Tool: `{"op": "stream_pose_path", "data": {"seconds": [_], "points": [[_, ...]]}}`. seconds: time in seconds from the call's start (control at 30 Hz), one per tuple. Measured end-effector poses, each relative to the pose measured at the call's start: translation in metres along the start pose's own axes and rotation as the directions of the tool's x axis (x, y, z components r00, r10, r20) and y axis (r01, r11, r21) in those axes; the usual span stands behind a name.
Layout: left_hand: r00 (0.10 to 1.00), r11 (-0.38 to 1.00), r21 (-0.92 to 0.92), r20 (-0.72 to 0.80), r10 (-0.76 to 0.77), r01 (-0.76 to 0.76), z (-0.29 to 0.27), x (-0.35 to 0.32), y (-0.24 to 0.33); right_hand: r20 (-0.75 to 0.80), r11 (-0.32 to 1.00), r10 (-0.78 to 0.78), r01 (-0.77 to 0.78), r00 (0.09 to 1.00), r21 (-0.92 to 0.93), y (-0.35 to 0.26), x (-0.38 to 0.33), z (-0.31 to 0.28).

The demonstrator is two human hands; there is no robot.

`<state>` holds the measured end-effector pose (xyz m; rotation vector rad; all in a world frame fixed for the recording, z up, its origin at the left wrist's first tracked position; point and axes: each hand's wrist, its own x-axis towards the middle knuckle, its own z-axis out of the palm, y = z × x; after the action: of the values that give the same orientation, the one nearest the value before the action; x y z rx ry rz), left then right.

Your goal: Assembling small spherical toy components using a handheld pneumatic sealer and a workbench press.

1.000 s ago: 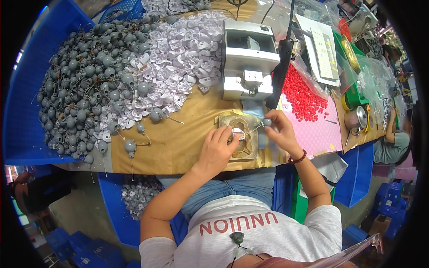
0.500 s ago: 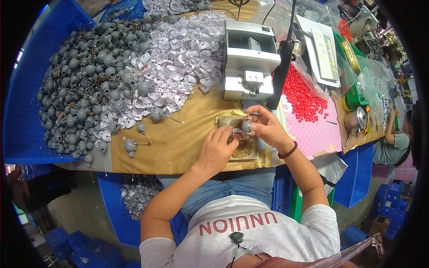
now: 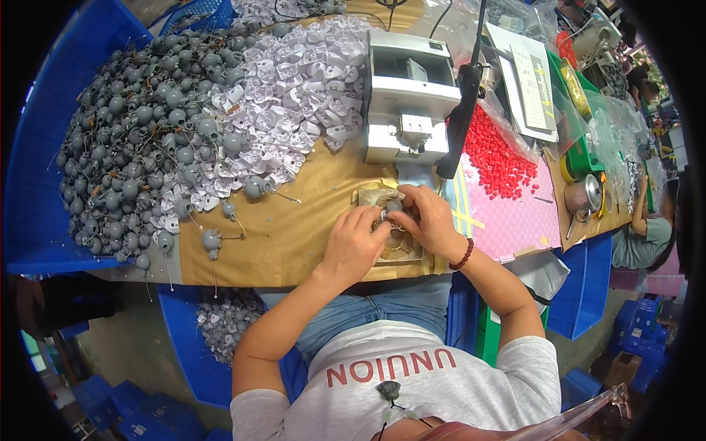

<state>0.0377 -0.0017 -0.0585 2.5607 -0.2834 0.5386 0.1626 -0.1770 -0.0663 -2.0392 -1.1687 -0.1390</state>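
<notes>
A grey ball-shaped plastic part [image 3: 395,206] is between my two hands, over a shallow worn block [image 3: 409,253] on the table. My right hand [image 3: 435,226] pinches this ball with thumb and fingers. Close against it, my left hand [image 3: 354,241] has its fingers curled together, and a sliver of something pale shows at their tips. The fingers hide most of what the left hand holds. Both hands meet just in front of a small white machine [image 3: 409,95].
Grey ball parts with wires [image 3: 140,140] and white plastic pieces [image 3: 301,81] are heaped at the left. Several stray balls [image 3: 211,239] lie near the table edge. Red small parts [image 3: 496,158] spread on pink sheeting at the right. A dark bar [image 3: 462,121] stands beside the machine.
My right hand has brought the grey ball left and slightly down, against my left fingertips. My left hand has stayed almost in place.
</notes>
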Motion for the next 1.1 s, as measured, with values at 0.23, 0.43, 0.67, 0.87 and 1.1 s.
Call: {"op": "stream_pose_path", "data": {"seconds": [0.23, 0.43, 0.67, 0.87, 1.1], "points": [[0.989, 0.987, -0.063, -0.004, -0.151, 0.151, 0.003, 0.017, 0.012, 0.025, 1.000, 0.019, -0.019, 1.000, -0.011, -0.007, 0.000, -0.004], [0.984, 0.983, -0.045, 0.014, -0.176, 0.176, 0.001, 0.020, 0.012, 0.153, 0.976, 0.179, -0.195, 0.972, 0.096, -0.015, 0.011, -0.014], [0.984, 0.984, 0.005, 0.007, -0.179, 0.179, 0.007, 0.025, 0.012, -0.567, 0.989, 0.146, -0.119, 0.811, 0.085, 0.052, 0.050, -0.036], [0.985, 0.985, -0.014, -0.019, -0.171, 0.171, 0.010, 0.026, 0.011, -0.255, 0.743, 0.599, -0.409, 0.759, 0.529, 0.102, 0.081, -0.046], [0.983, 0.982, -0.060, -0.033, -0.182, 0.180, 0.009, 0.024, 0.010, -0.559, 0.790, 0.263, 0.157, 0.786, 0.593, -0.003, 0.103, -0.087]]}}
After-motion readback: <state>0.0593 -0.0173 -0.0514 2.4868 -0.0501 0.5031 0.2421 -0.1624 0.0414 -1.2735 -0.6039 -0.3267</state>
